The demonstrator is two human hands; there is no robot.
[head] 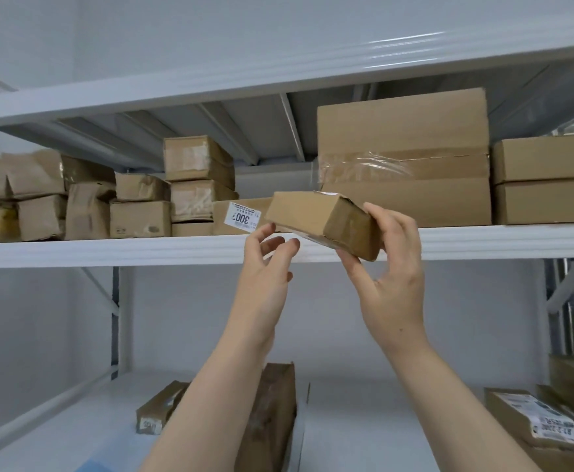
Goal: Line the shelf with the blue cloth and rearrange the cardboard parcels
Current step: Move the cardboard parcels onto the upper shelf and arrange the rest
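My right hand (393, 270) grips the near end of a flat cardboard parcel (309, 216), thumb under it and fingers over its right side. The parcel tilts over the front edge of the white middle shelf (108, 252). Just left of it and slightly below, my left hand (267, 264) is raised with loosely curled fingers and holds nothing. Behind the parcel lies a box with a "300" label (241, 216). A corner of blue cloth (96, 466) shows at the bottom edge on the lower shelf.
Several crumpled small parcels (74, 206) crowd the middle shelf's left. A large taped box (403, 155) and two stacked flat boxes (548, 180) stand at its right. On the lower shelf are a standing parcel (275, 417), a small one (158, 408) and labelled ones (537, 424).
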